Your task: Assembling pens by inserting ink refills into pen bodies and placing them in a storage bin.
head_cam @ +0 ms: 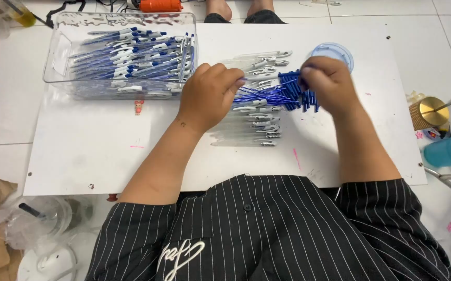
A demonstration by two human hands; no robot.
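Both hands grip a bundle of blue pen refills point(277, 93) lying left-right: left hand point(210, 96) pinches the tips, right hand point(329, 83) clasps the ends, mid-board.

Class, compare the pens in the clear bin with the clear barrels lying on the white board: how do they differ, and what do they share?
The pens in the bin show blue and white parts; the barrels look clear, with no blue showing inside them. The pens are piled in the bin; the barrels lie flat in a loose row on the board. Neither hand touches the pens; the left hand hovers over the barrels. Both lie roughly sideways and have clips.
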